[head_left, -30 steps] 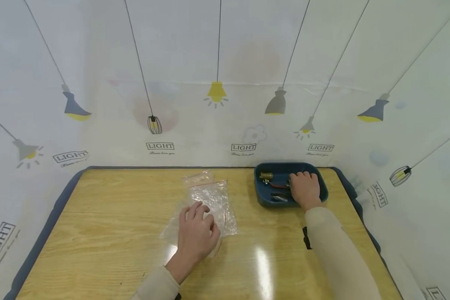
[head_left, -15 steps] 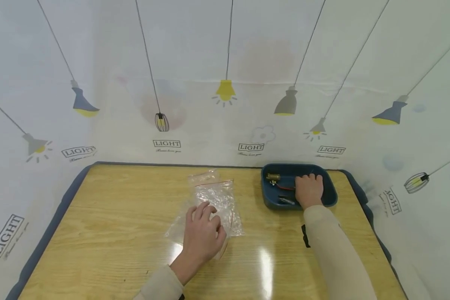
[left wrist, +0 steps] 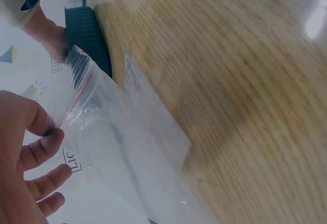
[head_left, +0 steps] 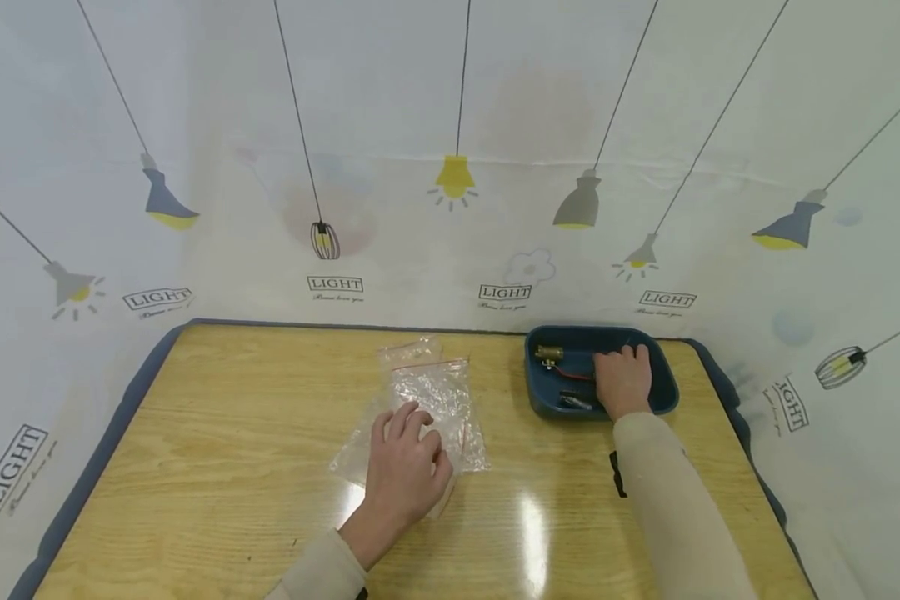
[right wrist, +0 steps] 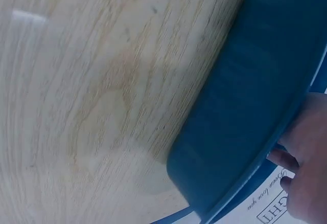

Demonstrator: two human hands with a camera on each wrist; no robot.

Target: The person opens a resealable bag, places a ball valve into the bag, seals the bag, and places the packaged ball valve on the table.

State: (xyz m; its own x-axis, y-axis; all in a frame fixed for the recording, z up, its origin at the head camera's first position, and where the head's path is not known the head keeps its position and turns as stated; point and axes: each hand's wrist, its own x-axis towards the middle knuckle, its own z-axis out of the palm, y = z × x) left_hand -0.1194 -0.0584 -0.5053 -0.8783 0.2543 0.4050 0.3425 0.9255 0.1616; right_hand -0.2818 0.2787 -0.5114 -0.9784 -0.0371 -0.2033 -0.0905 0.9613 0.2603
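Observation:
My left hand [head_left: 405, 475] pinches a clear zip-lock bag [left wrist: 127, 147] between thumb and index finger, close to its red seal line; the other fingers are loosely bent. Beneath it, another clear plastic bag [head_left: 431, 387] with a red line lies on the wooden table. At the right, my right hand [head_left: 622, 379] reaches into a dark blue tray [head_left: 600, 412]. Its fingertips are hidden, so whether they hold anything does not show. To their left in the tray are a brass-coloured cylinder [head_left: 549, 352], a small metal part with a red wire [head_left: 573, 375], and a dark and silver piece [head_left: 576, 401].
The wooden table [head_left: 217, 450] has a dark blue edge and backs onto a pale sheet [head_left: 390, 200] printed with hanging lamps. A smaller piece of clear plastic [head_left: 412, 350] lies behind the bags. The tray stands near the back right corner.
The head view has shifted slightly, moving the scene right. My right hand has moved a little within the tray, its fingers now more bent. The left hand keeps its pinch on the zip-lock bag.

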